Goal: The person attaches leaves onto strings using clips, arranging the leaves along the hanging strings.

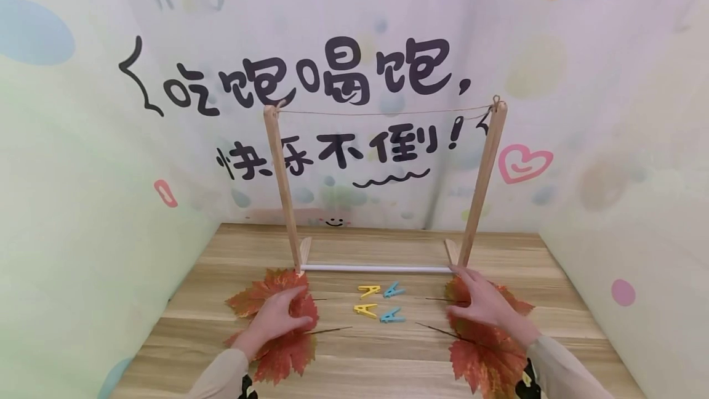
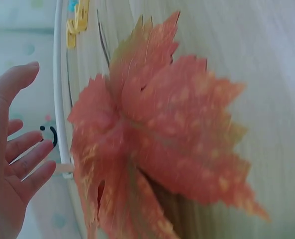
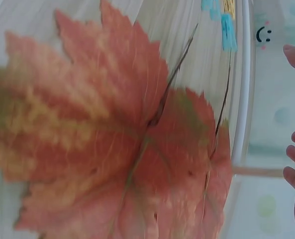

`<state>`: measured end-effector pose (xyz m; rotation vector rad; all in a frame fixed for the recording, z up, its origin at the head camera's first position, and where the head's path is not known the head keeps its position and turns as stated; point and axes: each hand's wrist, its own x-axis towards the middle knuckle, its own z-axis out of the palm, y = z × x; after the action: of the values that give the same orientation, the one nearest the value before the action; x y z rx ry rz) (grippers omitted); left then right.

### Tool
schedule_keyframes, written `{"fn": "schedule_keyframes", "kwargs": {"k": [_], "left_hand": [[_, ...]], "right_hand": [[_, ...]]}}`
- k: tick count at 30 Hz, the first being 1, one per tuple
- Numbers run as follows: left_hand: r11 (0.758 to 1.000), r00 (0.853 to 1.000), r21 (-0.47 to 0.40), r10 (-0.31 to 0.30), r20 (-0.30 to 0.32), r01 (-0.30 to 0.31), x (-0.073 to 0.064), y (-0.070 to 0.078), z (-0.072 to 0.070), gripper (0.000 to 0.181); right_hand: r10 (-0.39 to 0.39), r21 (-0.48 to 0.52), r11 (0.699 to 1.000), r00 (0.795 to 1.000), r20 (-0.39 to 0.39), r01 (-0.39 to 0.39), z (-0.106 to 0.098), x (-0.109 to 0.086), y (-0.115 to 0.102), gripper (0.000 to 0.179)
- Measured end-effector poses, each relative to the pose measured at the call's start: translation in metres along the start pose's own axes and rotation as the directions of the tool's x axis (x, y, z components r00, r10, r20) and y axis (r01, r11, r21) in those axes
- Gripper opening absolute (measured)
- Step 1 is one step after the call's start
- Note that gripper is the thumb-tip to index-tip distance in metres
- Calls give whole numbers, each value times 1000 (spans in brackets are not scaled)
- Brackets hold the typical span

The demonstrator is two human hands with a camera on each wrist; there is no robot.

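My left hand hovers over the red maple-like leaves on the left, fingers relaxed and holding nothing. In the left wrist view, its thumb and fingers are spread apart beside a red leaf. On the other side, my right hand is over the right-hand leaves, its fingertips near the foot of a wooden post; nothing shows in its grasp. Between the hands lie two yellow clothespins and two blue clothespins. Thin dark leaf stems point inward toward them.
Behind the clothespins stands a wooden frame with a left post and a right post. A thin string joins their tops; a white rod joins their feet. Printed fabric walls enclose the wood-grain table.
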<state>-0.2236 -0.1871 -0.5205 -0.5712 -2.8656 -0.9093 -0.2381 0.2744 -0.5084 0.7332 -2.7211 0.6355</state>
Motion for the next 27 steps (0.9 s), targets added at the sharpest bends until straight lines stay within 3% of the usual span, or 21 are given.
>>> {"fn": "schedule_keyframes", "kwargs": {"k": [8, 15, 20, 27], "left_hand": [[999, 999, -31, 19, 51, -18, 0, 5, 13, 58], [995, 996, -85, 54, 72, -48, 0, 9, 24, 46], [987, 992, -134, 95, 79, -84, 0, 10, 31, 34], [981, 991, -187, 78, 105, -58, -1, 10, 39, 29]], "right_hand": [[-65, 32, 997, 998, -4, 65, 11, 8, -19, 83], [-20, 60, 998, 999, 35, 18, 24, 12, -29, 82], [-37, 83, 996, 999, 33, 34, 33, 17, -35, 81], [-27, 118, 993, 997, 73, 19, 40, 21, -42, 80]]}}
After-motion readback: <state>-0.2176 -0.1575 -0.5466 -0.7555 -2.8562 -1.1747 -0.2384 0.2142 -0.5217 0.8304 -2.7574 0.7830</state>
